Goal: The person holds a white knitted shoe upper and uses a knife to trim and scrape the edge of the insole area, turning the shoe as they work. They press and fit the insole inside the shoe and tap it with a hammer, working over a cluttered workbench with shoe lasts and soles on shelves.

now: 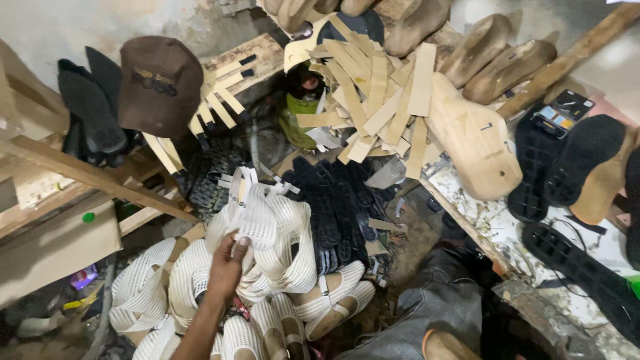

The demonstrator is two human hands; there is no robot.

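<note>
- Cluttered shoemaking corner seen from above, with a dusty grey floor strewn with scraps and a rough pale wall behind
- Heap of white perforated shoe uppers fills the lower middle of the floor, spilling from the left towards a folded denim-clad leg
- Paint-spattered wooden workbench on the right carries black ridged rubber soles and a large pale wooden shoe last
- Fan of tan leather strips lies at top centre, just beside more brown wooden lasts
- Pile of black cut insole pieces sits between the white heap and the bench
- Brown fabric cap rests on the wooden shelf at upper left, next to dark heeled shoes
- Left hand reaches in from the bottom edge, fingers pinched closed on one white perforated upper piece, lifting it just above the top of the heap
- Right hand does not show in the head view
</note>
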